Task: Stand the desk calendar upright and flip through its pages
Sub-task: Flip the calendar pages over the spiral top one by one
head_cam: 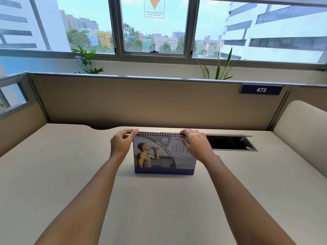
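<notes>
A spiral-bound desk calendar (pixel 159 156) stands upright on the beige desk (pixel 159 200), its APR page facing me with a picture of a person drinking water. My left hand (pixel 122 144) pinches the top left corner at the spiral binding. At the top right corner my right hand (pixel 196 145) grips the binding and covers part of the date grid. The calendar's dark blue base rests flat on the desk.
An open cable hatch (pixel 231 143) with a raised lid lies in the desk just right of the calendar. A tan partition (pixel 141 101) with a "473" plate (pixel 261 89) runs behind. A curved panel (pixel 300 124) stands at the right.
</notes>
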Demonstrator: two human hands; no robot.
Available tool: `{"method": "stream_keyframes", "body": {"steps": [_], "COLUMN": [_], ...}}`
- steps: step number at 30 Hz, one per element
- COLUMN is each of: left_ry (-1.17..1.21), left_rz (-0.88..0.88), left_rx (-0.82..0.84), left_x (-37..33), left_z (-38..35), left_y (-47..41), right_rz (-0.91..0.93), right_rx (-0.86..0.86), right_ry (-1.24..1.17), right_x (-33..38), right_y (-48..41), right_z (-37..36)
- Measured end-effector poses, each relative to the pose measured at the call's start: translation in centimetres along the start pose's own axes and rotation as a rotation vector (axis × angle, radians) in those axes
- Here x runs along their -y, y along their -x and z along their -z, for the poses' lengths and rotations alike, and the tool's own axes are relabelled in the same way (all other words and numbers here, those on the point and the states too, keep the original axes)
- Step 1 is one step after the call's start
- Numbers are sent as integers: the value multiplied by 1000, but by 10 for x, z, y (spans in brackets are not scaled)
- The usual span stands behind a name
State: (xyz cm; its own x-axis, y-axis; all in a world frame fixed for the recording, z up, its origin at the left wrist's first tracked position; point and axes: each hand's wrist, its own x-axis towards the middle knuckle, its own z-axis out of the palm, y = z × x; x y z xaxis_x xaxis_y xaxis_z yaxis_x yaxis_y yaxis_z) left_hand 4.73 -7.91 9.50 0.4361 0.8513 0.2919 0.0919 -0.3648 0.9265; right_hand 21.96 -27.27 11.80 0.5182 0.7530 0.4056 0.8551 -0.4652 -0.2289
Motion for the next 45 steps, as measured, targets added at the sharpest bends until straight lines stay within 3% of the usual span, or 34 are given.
{"method": "stream_keyframes", "body": {"steps": [8, 17, 21, 38, 45], "left_ry": [-57, -44, -26, -23, -40], "left_rz": [-7, 36, 53, 68, 71], "left_rx": [-1, -22, -23, -36, -59], "left_x": [2, 2, 2, -1, -4], "left_z": [-2, -5, -4, -6, -6], "left_y": [0, -3, -3, 2, 3], "right_rz": [-59, -578, -666, -701, -698], "right_rx": [10, -459, -421, -306, -332], "right_ry": [16, -676, -750, -816, -745], "right_x": [-6, -1, -1, -5, -6], "right_y": [-3, 50, 69, 73, 75], "right_z": [-1, -29, -47, -45, -41]}}
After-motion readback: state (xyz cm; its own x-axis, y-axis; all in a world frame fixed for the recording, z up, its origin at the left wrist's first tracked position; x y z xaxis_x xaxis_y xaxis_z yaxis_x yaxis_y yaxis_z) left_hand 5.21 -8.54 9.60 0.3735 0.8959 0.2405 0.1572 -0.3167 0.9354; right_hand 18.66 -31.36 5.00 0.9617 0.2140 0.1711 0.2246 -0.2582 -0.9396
